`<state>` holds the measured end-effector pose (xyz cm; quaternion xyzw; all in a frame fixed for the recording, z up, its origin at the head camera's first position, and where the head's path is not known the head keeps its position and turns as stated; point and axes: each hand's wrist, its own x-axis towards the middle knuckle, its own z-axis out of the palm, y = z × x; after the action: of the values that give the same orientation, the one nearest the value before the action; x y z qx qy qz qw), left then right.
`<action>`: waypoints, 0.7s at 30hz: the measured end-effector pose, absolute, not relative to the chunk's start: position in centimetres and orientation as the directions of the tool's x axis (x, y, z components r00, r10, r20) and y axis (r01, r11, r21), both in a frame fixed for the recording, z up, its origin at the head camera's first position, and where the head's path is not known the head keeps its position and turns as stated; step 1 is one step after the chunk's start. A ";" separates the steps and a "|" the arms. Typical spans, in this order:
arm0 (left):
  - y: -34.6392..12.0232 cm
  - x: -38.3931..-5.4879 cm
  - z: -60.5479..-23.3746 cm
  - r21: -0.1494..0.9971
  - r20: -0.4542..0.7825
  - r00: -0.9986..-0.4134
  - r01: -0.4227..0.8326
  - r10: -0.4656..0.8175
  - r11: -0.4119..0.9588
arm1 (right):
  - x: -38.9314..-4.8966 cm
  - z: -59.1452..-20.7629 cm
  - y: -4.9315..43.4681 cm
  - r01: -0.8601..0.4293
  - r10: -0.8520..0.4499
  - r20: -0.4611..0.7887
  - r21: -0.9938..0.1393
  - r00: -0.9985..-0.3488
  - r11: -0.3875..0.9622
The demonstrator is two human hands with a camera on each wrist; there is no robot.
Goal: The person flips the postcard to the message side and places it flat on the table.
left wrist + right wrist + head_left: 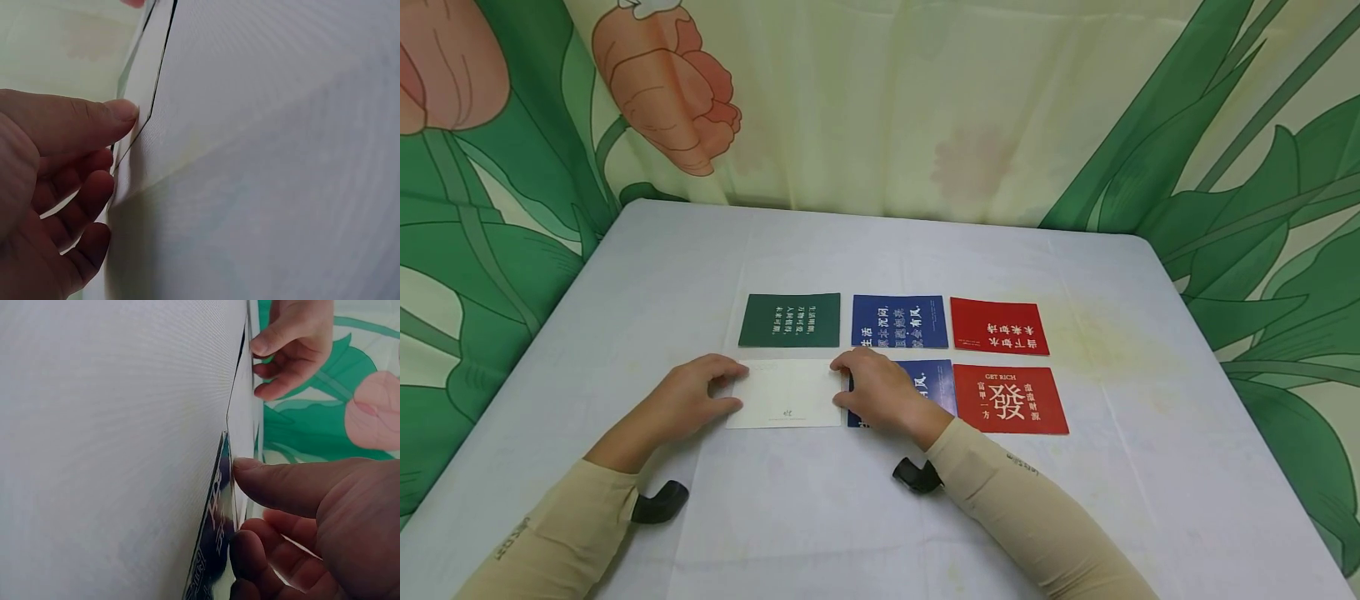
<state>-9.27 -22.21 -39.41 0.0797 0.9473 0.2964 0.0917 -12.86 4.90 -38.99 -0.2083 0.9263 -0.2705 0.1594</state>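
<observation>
A white card [786, 392] with a small mark near its lower edge lies on the table at the left of the lower row. My left hand [696, 396] touches its left side, thumb tip by the near corner and fingers loosely bent in the left wrist view. At the card's right side is my right hand [883, 396], with thumb and fingers apart along the edge. Beneath that hand, a blue card [938, 383] is partly hidden; its printed face [215, 537] also shows in the right wrist view. A green card [797, 321] lies just beyond the white one.
Another blue card [898, 321] and a red card [1000, 326] continue the upper row. A red card with large characters [1011, 400] ends the lower row. White cloth covers the table [820, 533]; a floral curtain [880, 108] hangs behind.
</observation>
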 end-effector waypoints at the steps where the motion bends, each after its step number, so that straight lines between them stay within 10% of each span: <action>1: -22.2 -9.2 -39.4 0.578 -0.129 -0.970 0.097 0.208 0.810 | -12.9 -39.0 4.9 -0.303 -0.474 -0.180 -0.566 -0.862 0.766; 21: -22.4 -9.8 -38.4 0.552 -0.167 -0.955 0.115 0.245 0.826 | -12.8 -38.6 4.7 -0.362 -0.508 -0.178 -0.511 -0.843 0.779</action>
<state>-9.79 -22.45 -38.44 0.0948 0.9484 0.2795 0.1162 -12.75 4.69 -38.56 -0.2340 0.9305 -0.2357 0.1547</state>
